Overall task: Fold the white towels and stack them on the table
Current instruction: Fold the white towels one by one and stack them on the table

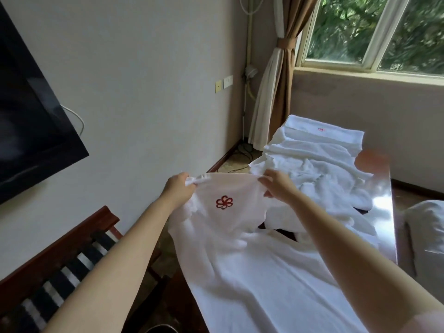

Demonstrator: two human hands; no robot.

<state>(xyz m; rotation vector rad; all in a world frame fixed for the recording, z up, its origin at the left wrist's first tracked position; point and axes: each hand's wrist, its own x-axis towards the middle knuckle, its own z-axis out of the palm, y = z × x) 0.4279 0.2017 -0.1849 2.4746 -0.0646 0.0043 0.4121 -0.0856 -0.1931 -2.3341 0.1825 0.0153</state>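
A white towel (230, 236) with a red flower emblem is lifted at its far edge, while its near part lies flat on the glossy brown table (382, 212). My left hand (179, 188) grips the towel's left corner. My right hand (276, 186) pinches the right corner. Beyond them a crumpled heap of white towels (319, 169) covers the table's middle. A folded towel (324, 131) with a small red emblem lies at the far end.
A wooden rack with black and white straps (60, 267) stands at the lower left. A dark television (28, 111) hangs on the left wall. Curtain (276, 92) and window are at the back. A white cushion (425, 227) sits to the right.
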